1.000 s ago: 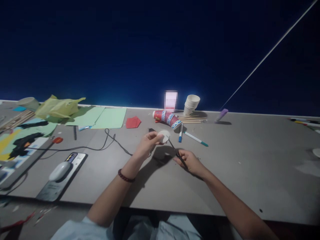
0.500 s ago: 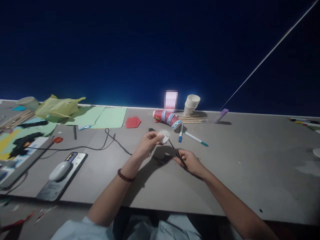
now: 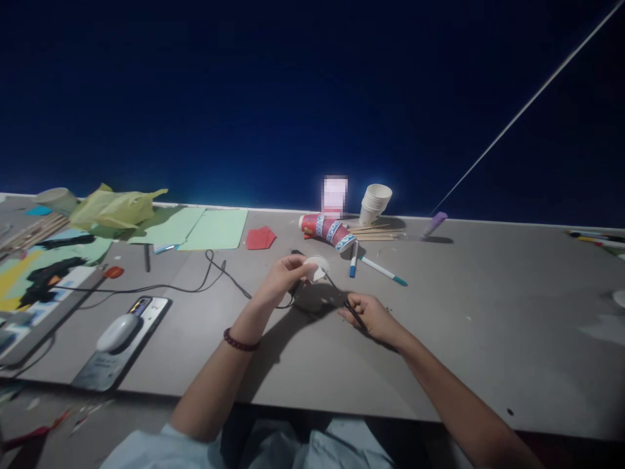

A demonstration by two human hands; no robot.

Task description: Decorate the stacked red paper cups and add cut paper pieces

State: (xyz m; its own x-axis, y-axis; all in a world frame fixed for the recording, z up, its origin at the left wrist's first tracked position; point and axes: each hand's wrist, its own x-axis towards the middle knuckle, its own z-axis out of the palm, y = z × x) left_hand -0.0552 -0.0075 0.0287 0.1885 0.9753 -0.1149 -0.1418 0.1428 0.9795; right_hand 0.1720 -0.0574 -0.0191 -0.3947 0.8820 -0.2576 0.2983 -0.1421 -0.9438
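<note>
My left hand (image 3: 282,277) pinches a small white paper disc (image 3: 317,267) just above the grey table (image 3: 488,339). Black scissors (image 3: 342,299) sit in my closed right hand (image 3: 372,317), their thin blades reaching up to the disc's edge. A bead bracelet (image 3: 237,341) circles my left wrist. Both hands hover mid-table, in front of a toppled red patterned cup (image 3: 328,230).
A stack of white paper cups (image 3: 375,202), wooden sticks (image 3: 375,232) and two markers (image 3: 383,270) lie behind the hands. Green paper sheets (image 3: 205,229), a red paper piece (image 3: 260,238), a black cable (image 3: 195,283), a phone with a white case (image 3: 120,332) and craft scraps fill the left.
My left hand with the disc has dropped slightly lower and left toward the table. The right hand and scissors have barely moved.
</note>
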